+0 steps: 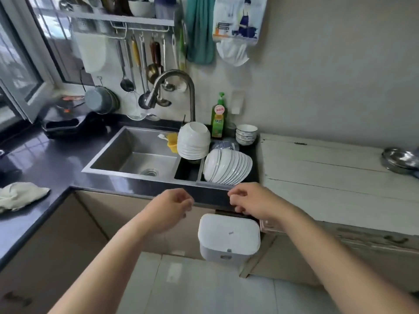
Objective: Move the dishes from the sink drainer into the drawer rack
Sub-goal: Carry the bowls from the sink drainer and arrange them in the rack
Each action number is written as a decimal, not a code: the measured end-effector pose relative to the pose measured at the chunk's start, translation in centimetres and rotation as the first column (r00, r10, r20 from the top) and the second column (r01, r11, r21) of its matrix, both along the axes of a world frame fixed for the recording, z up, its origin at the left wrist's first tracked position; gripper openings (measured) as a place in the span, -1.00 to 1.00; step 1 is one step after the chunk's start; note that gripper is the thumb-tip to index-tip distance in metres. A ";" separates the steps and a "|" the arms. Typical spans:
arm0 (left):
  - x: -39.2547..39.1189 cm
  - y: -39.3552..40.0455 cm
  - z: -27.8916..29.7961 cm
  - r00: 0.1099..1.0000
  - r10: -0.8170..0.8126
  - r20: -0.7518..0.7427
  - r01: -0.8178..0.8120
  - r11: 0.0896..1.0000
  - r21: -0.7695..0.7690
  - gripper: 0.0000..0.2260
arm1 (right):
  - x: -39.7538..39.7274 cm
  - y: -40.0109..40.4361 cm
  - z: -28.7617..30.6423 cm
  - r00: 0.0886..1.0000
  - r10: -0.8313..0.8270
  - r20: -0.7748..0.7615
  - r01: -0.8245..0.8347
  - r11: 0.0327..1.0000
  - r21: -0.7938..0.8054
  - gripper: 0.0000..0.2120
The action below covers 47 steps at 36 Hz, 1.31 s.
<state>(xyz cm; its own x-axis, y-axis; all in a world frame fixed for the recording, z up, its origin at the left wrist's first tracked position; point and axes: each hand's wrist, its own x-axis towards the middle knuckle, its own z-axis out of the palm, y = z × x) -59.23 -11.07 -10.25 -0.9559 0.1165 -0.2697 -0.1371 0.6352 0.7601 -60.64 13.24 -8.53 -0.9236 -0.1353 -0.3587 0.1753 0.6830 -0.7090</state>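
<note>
Both hands, left hand (169,206) and right hand (250,201), hover empty with fingers loosely curled just below the sink drainer (188,171), positioned to reach its stacked bowls (226,166).

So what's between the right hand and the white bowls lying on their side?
In the head view, only the dark counter edge lies between the right hand and the sideways bowls; nothing else is there.
</note>
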 end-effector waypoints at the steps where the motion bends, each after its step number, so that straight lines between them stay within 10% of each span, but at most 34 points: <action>1: -1.9 1.2 -0.1 1.000 -0.025 0.004 0.025 1.000 -0.003 -0.87 | -1.3 1.6 -0.3 0.999 -0.050 -0.003 0.050 0.999 -0.004 -0.85; 12: -13.9 11.7 -1.8 0.992 -0.087 0.091 0.088 0.996 -0.001 -0.85 | -12.0 12.7 -4.8 0.958 -0.249 0.141 0.261 0.963 -0.073 -0.86; 28: -22.1 19.1 -4.6 0.837 0.503 0.216 -0.521 0.853 0.032 -0.85 | -33.0 17.0 -13.1 0.906 0.207 0.370 -0.188 0.978 -0.088 -0.84; 35: -23.2 19.6 -5.2 0.746 0.610 0.266 -0.635 0.773 0.008 -0.86 | -51.0 17.8 -13.4 0.915 -0.359 0.186 0.388 0.908 -0.156 -0.71; 47: -25.9 20.5 -6.6 0.673 0.677 0.299 -0.708 0.706 -0.004 -0.86 | -62.3 19.8 -18.5 0.913 -0.329 0.242 0.322 0.944 0.069 -0.77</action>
<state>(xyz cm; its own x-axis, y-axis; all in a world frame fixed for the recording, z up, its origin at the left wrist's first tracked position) -85.13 9.48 -16.84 -0.6678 -0.5080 -0.5441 -0.7049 0.1968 0.6814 -122.95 33.04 -27.07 -0.7963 0.1709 -0.5802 0.5583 0.5768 -0.5963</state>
